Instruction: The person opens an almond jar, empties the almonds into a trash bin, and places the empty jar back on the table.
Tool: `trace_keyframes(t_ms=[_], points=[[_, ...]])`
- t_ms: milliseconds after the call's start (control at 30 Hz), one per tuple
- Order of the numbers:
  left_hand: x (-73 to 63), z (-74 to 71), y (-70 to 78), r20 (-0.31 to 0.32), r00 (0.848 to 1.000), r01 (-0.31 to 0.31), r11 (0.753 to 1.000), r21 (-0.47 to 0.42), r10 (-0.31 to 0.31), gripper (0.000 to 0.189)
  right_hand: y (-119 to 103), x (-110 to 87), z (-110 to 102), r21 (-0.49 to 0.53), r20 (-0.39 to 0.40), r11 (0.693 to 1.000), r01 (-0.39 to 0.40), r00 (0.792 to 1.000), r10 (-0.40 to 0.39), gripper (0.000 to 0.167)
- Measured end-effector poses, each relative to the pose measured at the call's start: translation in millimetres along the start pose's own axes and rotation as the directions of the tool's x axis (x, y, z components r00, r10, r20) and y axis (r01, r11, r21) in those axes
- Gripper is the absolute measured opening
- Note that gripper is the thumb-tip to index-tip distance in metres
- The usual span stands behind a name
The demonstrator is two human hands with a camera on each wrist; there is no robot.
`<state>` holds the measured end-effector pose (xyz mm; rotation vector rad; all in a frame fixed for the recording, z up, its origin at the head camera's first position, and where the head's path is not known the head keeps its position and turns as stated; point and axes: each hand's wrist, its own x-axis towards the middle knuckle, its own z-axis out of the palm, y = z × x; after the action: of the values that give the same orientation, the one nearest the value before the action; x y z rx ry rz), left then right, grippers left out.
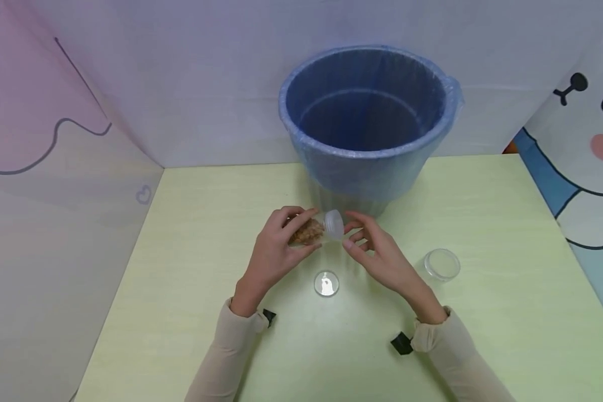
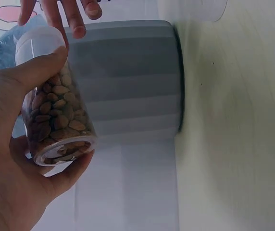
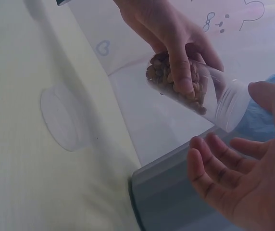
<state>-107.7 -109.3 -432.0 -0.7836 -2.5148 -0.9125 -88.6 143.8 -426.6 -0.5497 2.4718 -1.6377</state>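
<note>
My left hand grips a clear plastic jar partly filled with almonds. The jar is tilted on its side above the table, and its translucent screw lid points towards my right hand. That hand is spread loosely beside the lid. In the right wrist view, its thumb is at the lid's edge, though contact is hard to tell. Its other fingers are apart from the lid. Below the jar, a small round clear dish rests on the table.
Behind the hands stands a large bin lined with a blue bag. Another round clear container sits on the pale table to the right of my right hand. Printed cloth walls border the table's back and sides.
</note>
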Motion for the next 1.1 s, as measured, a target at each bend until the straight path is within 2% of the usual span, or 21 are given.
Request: trace_keyframes(t_ms=[200,500,833,1100], points=[[1.4,5.4,3.4,-0.003,0.998,-0.070,0.994,0.080,0.071,0.065,3.0,4.2,1.3,-0.005,-0.027,1.000,-0.006,1.000,0.005,0.053],[1.8,9.9,6.0,-0.006,0.990,-0.139,0.963,0.229,0.144,0.069,5.0,8.3,3.6,-0.045,-0.024,0.999,-0.007,1.000,0.006,0.049],[-1.6,11.1,-2.9,0.018,0.983,-0.180,0.939,0.292,0.183,0.077,5.6,12.3,7.9,-0.061,0.025,0.998,-0.007,1.000,0.008,0.047],[-4.0,10.0,-7.3,0.007,0.978,-0.202,0.934,0.295,0.210,0.072,9.9,13.2,10.3,-0.101,0.008,0.992,0.074,0.997,-0.074,0.043]])
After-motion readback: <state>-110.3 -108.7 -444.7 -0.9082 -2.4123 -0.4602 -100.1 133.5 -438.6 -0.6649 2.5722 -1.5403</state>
